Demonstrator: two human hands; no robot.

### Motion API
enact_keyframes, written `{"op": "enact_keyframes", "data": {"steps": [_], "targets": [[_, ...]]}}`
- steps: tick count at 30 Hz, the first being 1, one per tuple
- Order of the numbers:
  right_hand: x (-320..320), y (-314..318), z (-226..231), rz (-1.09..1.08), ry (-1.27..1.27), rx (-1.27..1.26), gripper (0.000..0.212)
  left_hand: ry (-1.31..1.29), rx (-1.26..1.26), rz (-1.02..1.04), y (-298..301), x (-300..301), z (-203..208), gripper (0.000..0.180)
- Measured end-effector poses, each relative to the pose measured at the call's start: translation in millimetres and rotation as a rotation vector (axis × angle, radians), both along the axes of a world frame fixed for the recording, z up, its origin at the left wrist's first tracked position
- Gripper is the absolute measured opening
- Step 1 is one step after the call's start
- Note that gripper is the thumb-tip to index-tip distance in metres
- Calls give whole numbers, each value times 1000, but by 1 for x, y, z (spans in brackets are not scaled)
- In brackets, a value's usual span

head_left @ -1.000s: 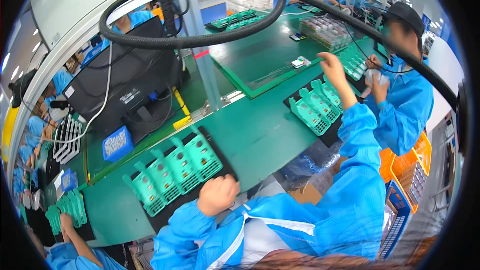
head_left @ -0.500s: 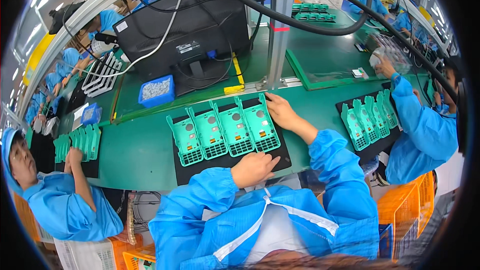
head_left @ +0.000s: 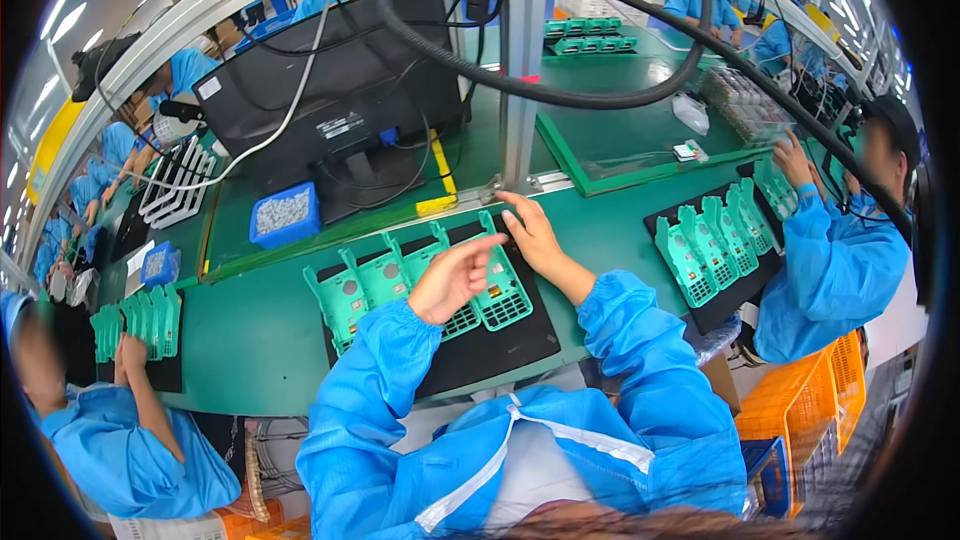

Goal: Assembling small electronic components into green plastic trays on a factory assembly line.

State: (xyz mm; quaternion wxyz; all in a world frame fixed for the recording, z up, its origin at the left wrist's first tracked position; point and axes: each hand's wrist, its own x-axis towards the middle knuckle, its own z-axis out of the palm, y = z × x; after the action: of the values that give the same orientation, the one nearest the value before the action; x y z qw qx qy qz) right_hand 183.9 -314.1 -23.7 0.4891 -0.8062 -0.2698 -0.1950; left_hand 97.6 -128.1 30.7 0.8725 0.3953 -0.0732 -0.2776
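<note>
A row of several green plastic housings (head_left: pixel 345 302) with grid-like near ends lies on a black mat (head_left: pixel 515 348) in front of me. My left hand (head_left: pixel 455 278) hovers over the middle of the row, index finger stretched to the right and the other fingers loosely bent. It hides part of the housings beneath. My right hand (head_left: pixel 540 242) is beside the far end of the rightmost housing (head_left: pixel 506 308), fingers extended and apart from the thumb. Nothing shows in either hand. Whether the right fingertips touch the housing I cannot tell.
Behind the row stand a blue bin (head_left: pixel 285 215) of small pale parts and a black monitor (head_left: pixel 335 90). A metal post (head_left: pixel 519 120) and a thick black cable (head_left: pixel 560 90) cross the space ahead. Co-workers handle similar housings (head_left: pixel 708 240) on both sides.
My left hand has risen from the mat's near edge to above the housings. My right hand stays near the row's far right end. The right co-worker's hand has come down from the bagged stack.
</note>
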Motion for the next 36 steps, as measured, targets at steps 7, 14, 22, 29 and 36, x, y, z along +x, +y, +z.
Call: {"op": "enact_keyframes", "data": {"steps": [7, 14, 22, 29, 36], "targets": [[-55, 9, 56, 292, -499, -328, 35, 98, -444, 10, 10, 3, -31, 59], [-53, 12, 40, 396, -473, -307, 32, 121, -401, 52, 8, -1, -22, 59], [-42, 4, 36, 408, -446, -222, 22, 120, -415, 64, 7, 3, -35, 59], [-47, 6, 35, 454, -343, -169, 17, 87, -307, 92, 4, -5, -23, 57], [-44, 0, 38, 492, -348, -248, 17, 17, -191, 52, 7, -4, -30, 63]]}}
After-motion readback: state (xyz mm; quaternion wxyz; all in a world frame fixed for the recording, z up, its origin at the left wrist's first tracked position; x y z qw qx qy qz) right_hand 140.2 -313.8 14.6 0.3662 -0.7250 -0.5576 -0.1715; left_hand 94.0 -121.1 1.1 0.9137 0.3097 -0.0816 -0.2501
